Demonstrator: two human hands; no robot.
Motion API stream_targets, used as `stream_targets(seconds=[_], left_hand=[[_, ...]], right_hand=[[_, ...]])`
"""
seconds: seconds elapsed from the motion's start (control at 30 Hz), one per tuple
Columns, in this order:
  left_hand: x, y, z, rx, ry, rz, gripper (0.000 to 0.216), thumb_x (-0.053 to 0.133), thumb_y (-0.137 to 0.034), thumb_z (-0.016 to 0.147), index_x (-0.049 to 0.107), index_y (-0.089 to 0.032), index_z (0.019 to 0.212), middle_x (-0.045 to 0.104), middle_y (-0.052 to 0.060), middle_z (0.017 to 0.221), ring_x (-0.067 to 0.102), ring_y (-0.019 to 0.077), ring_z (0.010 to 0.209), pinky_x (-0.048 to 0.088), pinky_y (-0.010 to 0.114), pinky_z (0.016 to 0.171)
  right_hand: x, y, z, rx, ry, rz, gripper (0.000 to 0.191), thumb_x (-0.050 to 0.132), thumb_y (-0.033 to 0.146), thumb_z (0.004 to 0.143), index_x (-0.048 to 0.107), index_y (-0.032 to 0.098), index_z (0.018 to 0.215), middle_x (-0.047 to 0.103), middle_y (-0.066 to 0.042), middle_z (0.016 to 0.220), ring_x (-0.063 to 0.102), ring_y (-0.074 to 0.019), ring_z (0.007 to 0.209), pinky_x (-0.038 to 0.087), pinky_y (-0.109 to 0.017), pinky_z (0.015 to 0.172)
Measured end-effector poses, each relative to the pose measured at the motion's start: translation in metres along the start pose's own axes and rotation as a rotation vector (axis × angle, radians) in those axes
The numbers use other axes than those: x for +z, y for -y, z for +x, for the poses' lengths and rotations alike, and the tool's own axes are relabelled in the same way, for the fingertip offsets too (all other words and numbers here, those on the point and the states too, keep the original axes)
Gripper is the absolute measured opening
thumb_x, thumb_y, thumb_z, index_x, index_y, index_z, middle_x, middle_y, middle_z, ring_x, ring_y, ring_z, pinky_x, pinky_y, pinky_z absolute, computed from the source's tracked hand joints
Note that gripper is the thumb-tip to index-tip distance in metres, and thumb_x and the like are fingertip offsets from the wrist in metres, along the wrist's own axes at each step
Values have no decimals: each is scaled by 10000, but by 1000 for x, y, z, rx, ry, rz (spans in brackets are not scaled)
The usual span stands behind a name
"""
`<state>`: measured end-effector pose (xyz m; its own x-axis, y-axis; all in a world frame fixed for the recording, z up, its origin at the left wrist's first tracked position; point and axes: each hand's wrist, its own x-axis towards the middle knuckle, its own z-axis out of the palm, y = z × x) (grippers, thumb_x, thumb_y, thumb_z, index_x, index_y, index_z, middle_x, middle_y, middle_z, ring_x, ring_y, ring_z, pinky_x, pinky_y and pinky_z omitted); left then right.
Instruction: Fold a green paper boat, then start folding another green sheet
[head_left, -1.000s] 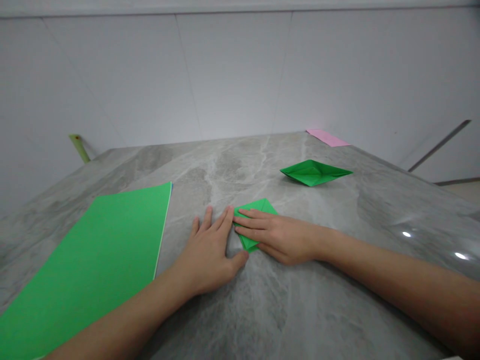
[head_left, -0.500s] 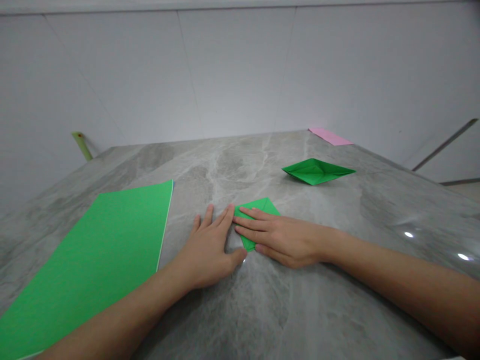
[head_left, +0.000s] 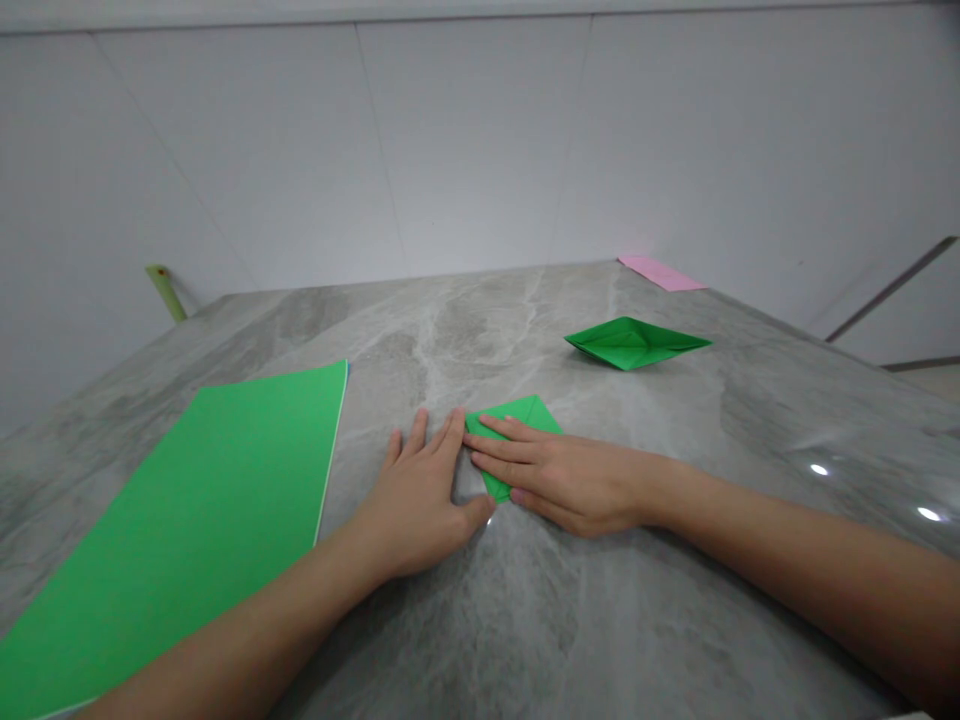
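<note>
A small folded green paper lies on the grey marble table, in the middle of the view. My right hand lies flat on top of it, fingers stretched out and pressed down, covering most of the piece. My left hand rests flat on the table just left of the paper, fingers spread, with the index fingertip and thumb touching the paper's left edge. Neither hand grips anything.
A stack of flat green sheets lies at the left. A finished green paper boat sits at the back right, a pink sheet behind it by the wall. A green stick leans at the back left.
</note>
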<state>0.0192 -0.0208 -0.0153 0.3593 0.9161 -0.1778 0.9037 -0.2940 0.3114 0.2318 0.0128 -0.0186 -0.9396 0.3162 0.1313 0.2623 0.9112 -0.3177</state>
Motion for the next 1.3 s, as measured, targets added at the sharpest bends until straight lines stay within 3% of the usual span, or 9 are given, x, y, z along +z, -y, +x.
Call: stream_targets(seconds=[0.13, 0.43, 0.77, 0.9, 1.03, 1.3], left_hand=[[1, 0, 0, -44, -16, 15, 945, 513, -520, 808, 121, -79, 1546, 80, 150, 1612, 18, 362, 1475, 116, 554, 1178], [1, 1, 0, -22, -27, 29, 809, 534, -501, 826, 235, -253, 1535, 118, 105, 1618, 24, 391, 1467, 115, 643, 1134], [-3, -1, 1, -17, -5, 44, 791, 534, -499, 825, 259, -258, 1526, 101, 119, 1619, 19, 391, 1465, 111, 642, 1133], [-2, -1, 0, -19, -8, 49, 784, 528, -510, 829, 265, -261, 1525, 92, 110, 1621, 24, 393, 1465, 112, 642, 1133], [0, 0, 0, -21, -25, 56, 787, 528, -515, 828, 267, -259, 1525, 100, 101, 1621, 31, 386, 1467, 118, 635, 1137], [0, -1, 0, -31, -13, 94, 791, 499, -525, 844, 215, -278, 1539, 85, 84, 1622, 10, 368, 1470, 113, 619, 1144]], right_hand=[[1, -1, 1, -3, 19, -42, 521, 423, 157, 955, 357, 26, 1456, 398, -193, 1505, 163, -247, 1480, 149, -465, 1227], [1, -1, 1, 12, -34, 38, 488, 427, 144, 950, 410, 53, 1429, 451, -179, 1473, 177, -236, 1478, 171, -471, 1220], [-4, -13, -1, 72, -186, 256, 526, 448, 41, 895, 496, 174, 1401, 520, -97, 1434, 386, -205, 1397, 338, -429, 1155], [-8, -16, -8, 234, -115, 156, 497, 528, 186, 928, 475, 174, 1422, 408, -136, 1505, 311, -275, 1430, 237, -527, 1178], [-6, -17, -11, 271, -30, 162, 494, 438, 232, 988, 381, 187, 1476, 333, -119, 1547, 204, -265, 1467, 114, -565, 1194], [-2, -6, -4, 236, -40, 244, 518, 373, 129, 981, 342, 192, 1494, 271, -102, 1579, 172, -215, 1476, 143, -505, 1210]])
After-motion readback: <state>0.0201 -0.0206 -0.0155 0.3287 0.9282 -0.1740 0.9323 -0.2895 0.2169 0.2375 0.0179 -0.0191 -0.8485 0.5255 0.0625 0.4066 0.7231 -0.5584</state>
